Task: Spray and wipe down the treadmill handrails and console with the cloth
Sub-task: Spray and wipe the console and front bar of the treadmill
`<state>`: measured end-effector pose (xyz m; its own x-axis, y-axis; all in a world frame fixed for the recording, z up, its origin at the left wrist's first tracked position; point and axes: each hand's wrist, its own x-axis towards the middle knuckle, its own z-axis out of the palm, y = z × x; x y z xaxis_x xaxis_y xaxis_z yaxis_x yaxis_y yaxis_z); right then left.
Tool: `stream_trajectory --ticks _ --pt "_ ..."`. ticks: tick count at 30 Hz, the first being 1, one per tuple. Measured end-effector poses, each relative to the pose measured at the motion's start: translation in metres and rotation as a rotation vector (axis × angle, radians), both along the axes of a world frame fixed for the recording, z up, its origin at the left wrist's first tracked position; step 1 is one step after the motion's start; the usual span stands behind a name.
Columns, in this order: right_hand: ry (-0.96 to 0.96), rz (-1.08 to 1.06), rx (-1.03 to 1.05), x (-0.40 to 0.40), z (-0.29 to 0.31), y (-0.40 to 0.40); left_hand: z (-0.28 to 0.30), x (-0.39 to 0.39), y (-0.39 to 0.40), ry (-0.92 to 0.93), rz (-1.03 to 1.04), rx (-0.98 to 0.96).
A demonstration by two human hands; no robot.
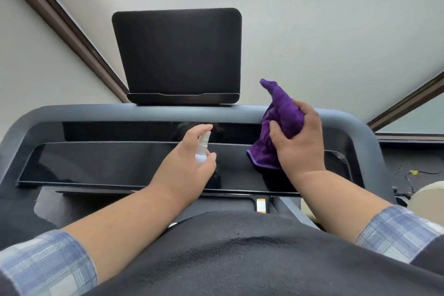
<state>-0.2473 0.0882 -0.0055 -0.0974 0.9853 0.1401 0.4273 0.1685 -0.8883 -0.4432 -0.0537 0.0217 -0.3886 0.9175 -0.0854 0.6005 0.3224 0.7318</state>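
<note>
I see open room over the left half of the glossy console panel (91,163). At its middle my left hand (186,166) holds the spray bottle (202,148) above the glass, and to the right my right hand (298,142) bunches the purple cloth (280,122) against the grey rail (120,110), closing that corner. On the far side the upright dark screen (177,53) stands above the rail's middle; either side of it lies clear.

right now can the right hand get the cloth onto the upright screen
Probably yes: the right hand grips the cloth just right of and below the screen, with nothing between them.
</note>
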Motion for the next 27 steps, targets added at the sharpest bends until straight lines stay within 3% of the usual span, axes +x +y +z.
stream_trajectory --ticks 4,11,27 --pt "-0.469 0.143 0.059 -0.007 -0.008 0.013 -0.004 -0.003 -0.004 -0.014 -0.018 0.013" --pt "-0.718 0.337 0.162 -0.057 -0.018 -0.006 -0.006 -0.026 -0.024 -0.009 -0.041 0.019" --pt "-0.842 0.285 0.172 -0.2 -0.021 -0.062 0.006 -0.151 -0.079 -0.024 -0.126 0.067"
